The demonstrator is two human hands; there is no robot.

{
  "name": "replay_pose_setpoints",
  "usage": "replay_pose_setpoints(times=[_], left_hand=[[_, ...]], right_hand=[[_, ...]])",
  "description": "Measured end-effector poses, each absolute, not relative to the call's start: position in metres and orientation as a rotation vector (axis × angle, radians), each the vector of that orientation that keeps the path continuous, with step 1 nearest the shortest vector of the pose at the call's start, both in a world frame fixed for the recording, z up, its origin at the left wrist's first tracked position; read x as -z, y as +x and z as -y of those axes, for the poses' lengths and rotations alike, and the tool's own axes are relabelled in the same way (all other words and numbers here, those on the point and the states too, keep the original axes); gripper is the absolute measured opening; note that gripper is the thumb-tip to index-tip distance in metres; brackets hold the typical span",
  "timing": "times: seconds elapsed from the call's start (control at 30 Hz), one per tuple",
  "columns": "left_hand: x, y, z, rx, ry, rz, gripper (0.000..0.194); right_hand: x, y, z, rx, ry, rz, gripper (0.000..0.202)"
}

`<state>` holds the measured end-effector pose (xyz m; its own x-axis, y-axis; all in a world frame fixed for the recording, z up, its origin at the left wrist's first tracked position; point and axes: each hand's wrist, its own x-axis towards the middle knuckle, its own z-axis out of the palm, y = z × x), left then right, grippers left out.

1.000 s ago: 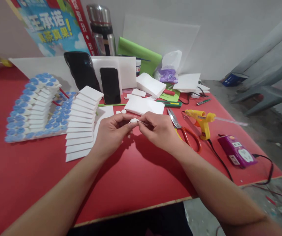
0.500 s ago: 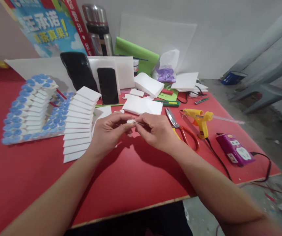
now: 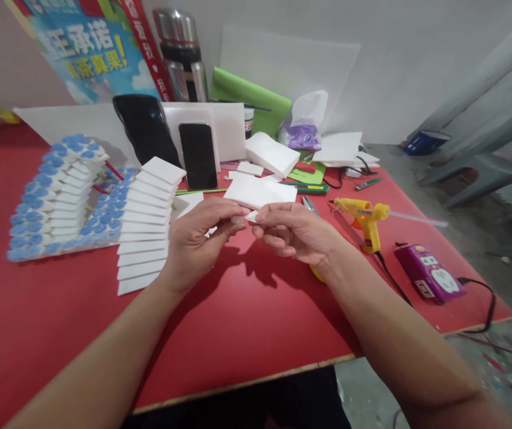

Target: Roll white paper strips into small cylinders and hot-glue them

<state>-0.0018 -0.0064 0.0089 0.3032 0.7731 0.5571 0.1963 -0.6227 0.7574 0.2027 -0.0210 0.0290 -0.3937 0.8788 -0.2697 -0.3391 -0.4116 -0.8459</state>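
My left hand (image 3: 200, 238) pinches a small white piece (image 3: 237, 220) between thumb and fingers; what kind of piece it is I cannot make out. Facing it, my right hand (image 3: 294, 229) grips another small white piece (image 3: 251, 216) at its fingertips. The two pieces are close together above the red table (image 3: 238, 339). To the left of my left hand stands a curved, stepped row of white foam boards (image 3: 144, 232). Beyond it is a model with blue-and-white round pieces (image 3: 37, 205). My right hand and forearm partly cover scissors (image 3: 310, 205).
A yellow glue gun (image 3: 367, 217) rests on the right, near a purple power socket box (image 3: 430, 271) with cables. Behind my hands are white foam blocks (image 3: 260, 192), a green cutter knife (image 3: 312, 187), a propped phone (image 3: 198, 156) and a steel thermos (image 3: 180, 56).
My fingertips have drawn slightly apart, and a separate white piece now shows in my right fingers. My right hand has turned and covers most of the scissors.
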Motion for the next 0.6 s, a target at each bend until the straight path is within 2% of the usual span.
replay_pose_setpoints(times=[0.17,0.47,0.6], left_hand=[[-0.0064,-0.0017,0.0039,-1.361,2.093,-0.760,0.019],[-0.0016,-0.0021,-0.0012,-1.372,2.244,-0.667,0.023],[-0.0027,0.0004,0.0017,-1.344,2.178,-0.737,0.020]], right_hand=[[-0.0292,0.2052,0.0195,-1.817,-0.953,0.955,0.012],[-0.0290,0.2027,0.0205,-1.799,-1.019,0.963,0.020],[-0.0286,0.1986,0.0233,-1.549,-1.106,1.160,0.015]])
